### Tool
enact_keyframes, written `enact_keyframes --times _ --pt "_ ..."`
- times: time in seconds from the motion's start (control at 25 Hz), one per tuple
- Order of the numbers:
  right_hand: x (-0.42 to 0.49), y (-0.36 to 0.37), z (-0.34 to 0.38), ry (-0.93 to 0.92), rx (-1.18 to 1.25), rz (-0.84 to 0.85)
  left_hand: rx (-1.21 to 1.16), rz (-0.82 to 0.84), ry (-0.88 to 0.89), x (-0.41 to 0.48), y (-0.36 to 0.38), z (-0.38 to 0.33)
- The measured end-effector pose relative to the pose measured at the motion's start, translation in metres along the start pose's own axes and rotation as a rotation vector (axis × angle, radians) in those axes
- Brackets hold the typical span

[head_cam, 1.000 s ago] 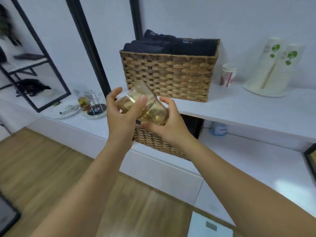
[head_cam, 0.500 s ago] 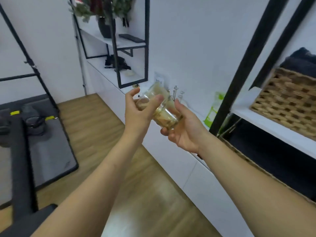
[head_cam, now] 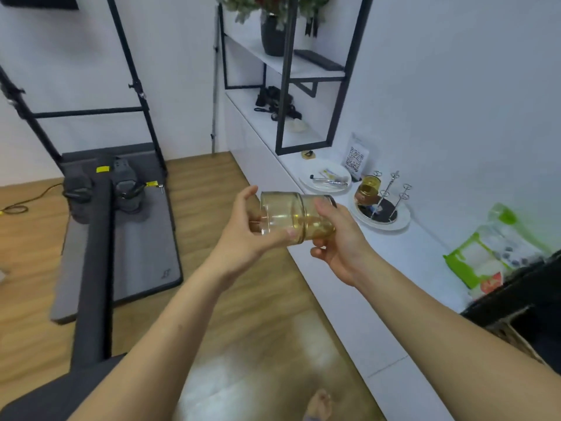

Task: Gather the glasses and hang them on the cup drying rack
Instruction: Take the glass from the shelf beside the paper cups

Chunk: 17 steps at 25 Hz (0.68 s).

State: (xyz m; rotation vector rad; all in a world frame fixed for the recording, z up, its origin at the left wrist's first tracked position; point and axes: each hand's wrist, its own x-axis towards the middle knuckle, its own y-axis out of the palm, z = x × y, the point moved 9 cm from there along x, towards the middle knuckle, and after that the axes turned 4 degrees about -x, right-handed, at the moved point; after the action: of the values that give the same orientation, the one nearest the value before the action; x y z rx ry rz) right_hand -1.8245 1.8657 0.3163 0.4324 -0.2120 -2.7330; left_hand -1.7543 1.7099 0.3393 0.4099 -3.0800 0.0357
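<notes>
Since half a second ago the view has been swinging left along the wall, bringing the cup drying rack (head_cam: 383,205) fully into sight, and the held glasses are now lying closer to level.

Nearest, both forearms are reaching forward over the wooden floor (head_cam: 258,344). Two amber glasses appear to be nested together on their sides: the left hand (head_cam: 246,230) is grasping the outer glass (head_cam: 280,214) with fingers above and thumb beneath, while the right hand (head_cam: 337,238) is cradling the inner glass (head_cam: 317,220) from behind and below. Both hands are closed on glass, held in the air just short of the white surface (head_cam: 394,247).

Farther along that surface (to the right) a green and white packet (head_cam: 491,253) is lying. Beyond the hands, the rack is standing in a round tray, with one amber glass (head_cam: 368,189) already sitting upside down on a prong at its left side; the other prongs are standing bare. Just behind it a white plate (head_cam: 326,180) is holding small items, and a QR-code card (head_cam: 355,158) is standing near the wall. Farthest, a black-framed shelf (head_cam: 288,65) is carrying a dark vase.
</notes>
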Motion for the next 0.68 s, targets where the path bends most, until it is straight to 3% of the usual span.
enact_keyframes --times 0.24,0.36,0.68 --pt "0.121 -0.068 0.024 -0.017 0.034 -0.043 0.11 0.081 -0.047 0.108 0.063 0.018" --pt "0.18 -0.126 0.054 -0.044 -0.072 -0.106 0.189 0.137 -0.103 0.179 0.106 0.027" --pt "0.263 -0.301 0.088 -0.142 -0.558 -0.532 0.277 0.348 -0.178 0.347 0.237 0.089"
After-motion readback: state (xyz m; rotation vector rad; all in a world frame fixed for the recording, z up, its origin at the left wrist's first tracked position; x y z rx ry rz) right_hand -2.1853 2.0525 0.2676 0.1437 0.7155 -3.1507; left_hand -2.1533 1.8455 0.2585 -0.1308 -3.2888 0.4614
